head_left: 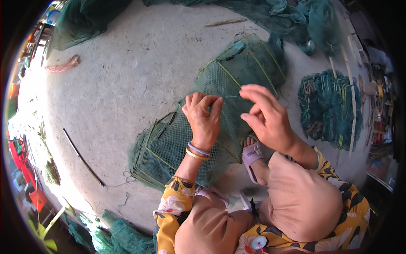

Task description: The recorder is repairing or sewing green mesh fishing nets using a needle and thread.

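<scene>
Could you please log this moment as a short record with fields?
Setting: concrete floor, seen from above
Left hand: fingers pinch the mesh of a green folding net trap
Right hand: raised just over the trap, fingertips pinched together
Wrist: bangles on the left
Nearby: thin dark rod at left, bundle of green netting at right

— Where is our net trap (211,106)?
— On the floor (127,76) in front of us, under both hands.
— And the net bundle (327,106)?
— To our right. A thin rod (82,157) lies to our left.
</scene>
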Motion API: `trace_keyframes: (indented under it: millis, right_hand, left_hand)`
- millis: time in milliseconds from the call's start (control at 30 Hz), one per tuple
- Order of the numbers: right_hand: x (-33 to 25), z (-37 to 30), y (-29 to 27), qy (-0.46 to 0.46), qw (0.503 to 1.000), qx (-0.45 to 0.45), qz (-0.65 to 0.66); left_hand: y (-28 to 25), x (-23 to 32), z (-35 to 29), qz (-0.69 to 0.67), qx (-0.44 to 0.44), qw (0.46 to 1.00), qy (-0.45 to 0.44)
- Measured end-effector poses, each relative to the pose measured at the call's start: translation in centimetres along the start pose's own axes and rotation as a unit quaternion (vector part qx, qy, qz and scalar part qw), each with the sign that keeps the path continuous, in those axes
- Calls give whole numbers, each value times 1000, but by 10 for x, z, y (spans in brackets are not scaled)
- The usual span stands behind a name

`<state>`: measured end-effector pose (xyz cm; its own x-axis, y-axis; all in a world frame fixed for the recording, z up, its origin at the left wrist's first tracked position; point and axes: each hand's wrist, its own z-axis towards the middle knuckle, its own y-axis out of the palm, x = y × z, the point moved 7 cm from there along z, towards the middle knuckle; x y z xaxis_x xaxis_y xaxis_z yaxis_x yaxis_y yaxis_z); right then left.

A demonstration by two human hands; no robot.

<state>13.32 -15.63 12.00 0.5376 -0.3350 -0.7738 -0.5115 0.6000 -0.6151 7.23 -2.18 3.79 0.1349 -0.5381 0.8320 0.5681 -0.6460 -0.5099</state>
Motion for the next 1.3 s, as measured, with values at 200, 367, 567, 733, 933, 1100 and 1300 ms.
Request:
trace_keyframes:
  millis: [200, 367, 567, 733, 933, 1100, 1300]
  right_hand:
    - [42, 16, 5, 82, 981, -178, 12]
    - [-10, 69, -26, -162, 979, -73, -101]
    - [16, 109, -6, -114, 990, -83, -25]
    - [52, 64, -26, -41, 992, 49, -111]
    - [13, 47, 7, -34, 999, 9, -23]
    - [35, 57, 22, -37, 999, -23, -29]
    - [-5, 25, -89, -97, 961, 157, 206]
  left_hand:
    - [-1, 3, -3, 37, 4, 998, 46]
    - [3, 18, 1, 78, -10, 989, 126]
    - [4, 28, 1, 82, -7, 981, 173]
    - [0, 13, 0, 32, 11, 994, 106]
    - [1, 10, -4, 56, 18, 992, 111]
    - [3, 24, 1, 33, 31, 990, 136]
    - [1, 3, -6, 66, 28, 988, 137]
